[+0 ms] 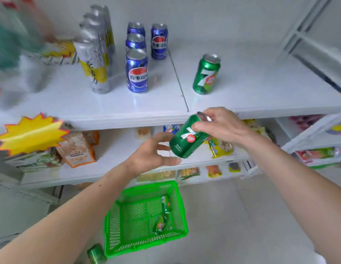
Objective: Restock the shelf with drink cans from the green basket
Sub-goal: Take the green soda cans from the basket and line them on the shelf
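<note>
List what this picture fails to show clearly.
- Head view, far left of the top shelf: motion blur smears the goods there.
- Two green cans in the green basket: blurred, labels unreadable.
- Held green can: right hand covers part of its top.
- Green can on the floor: cut by the bottom edge.

yellow starburst sign, orange snack bag

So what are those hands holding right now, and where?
The right hand grips a green can near its top end; the left hand is open beside its lower end.
</note>
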A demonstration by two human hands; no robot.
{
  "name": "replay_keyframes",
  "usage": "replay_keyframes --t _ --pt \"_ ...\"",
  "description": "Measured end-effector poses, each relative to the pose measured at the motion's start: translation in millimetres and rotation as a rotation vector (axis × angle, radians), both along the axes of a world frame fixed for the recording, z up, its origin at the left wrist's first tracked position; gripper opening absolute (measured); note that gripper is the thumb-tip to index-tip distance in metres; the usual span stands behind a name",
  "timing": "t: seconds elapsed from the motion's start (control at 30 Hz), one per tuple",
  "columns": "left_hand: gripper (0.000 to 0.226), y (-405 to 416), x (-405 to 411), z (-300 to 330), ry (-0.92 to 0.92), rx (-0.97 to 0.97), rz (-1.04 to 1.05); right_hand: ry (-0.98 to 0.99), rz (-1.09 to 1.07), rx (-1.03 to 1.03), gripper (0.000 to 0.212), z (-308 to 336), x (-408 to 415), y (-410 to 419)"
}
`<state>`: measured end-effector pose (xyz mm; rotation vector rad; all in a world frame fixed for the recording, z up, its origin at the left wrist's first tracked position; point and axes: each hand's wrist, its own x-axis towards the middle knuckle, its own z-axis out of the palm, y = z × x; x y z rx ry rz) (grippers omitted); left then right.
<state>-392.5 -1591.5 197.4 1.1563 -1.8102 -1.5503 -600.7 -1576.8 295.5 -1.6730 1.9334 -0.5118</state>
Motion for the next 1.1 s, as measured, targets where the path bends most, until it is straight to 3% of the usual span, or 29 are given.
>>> replay_keyframes --t 0.13,0.23,0.47,0.57,0.7,0.8,0.87,1.0,1.1 --pt "0.067 -4.0 -19.2 59.2 0.027 -0.084 -0.023 -0.069 0.014 -0.034 0.031 54.0 -6.4 5.3" --pt "0.066 -9.1 -35.2 86.1 -0.006 -0.173 0.028 -0.107 -0.029 -0.089 0.040 77.4 -13.5 5.5" --pt "0.058 -26.4 -80.8 121.3 0.002 -0.302 0.186 -0.189 -0.167 -0.287 0.032 92.4 -36.8 -9.9" --pt "0.067 -53.6 -107.1 135.5 0.014 -0.334 0.205 -0.152 -0.167 -0.359 0.041 108.9 -58.9 -40.2" --pt "0.101 -99.6 -130.1 154.8 0.054 -0.332 0.258 -0.120 -0.149 -0.417 0.051 137.7 -91.5 -99.6" --pt "0.105 -130.3 -131.4 155.0 -0.001 -0.368 0.320 -0.068 -0.134 -0.454 0.050 148.2 -107.0 -147.2" --pt "0.101 -147.2 -126.8 145.9 -0.005 -0.343 0.332 -0.025 -0.119 -0.465 0.045 144.9 -110.9 -178.3" --pt "0.062 -176.9 -117.6 120.1 0.051 -0.274 0.358 -0.011 -0.110 -0.460 0.045 121.3 -116.1 -234.1" --pt "0.050 -199.7 -115.5 94.2 -0.040 -0.262 0.396 0.008 -0.066 -0.389 0.047 92.1 -115.5 -265.2"
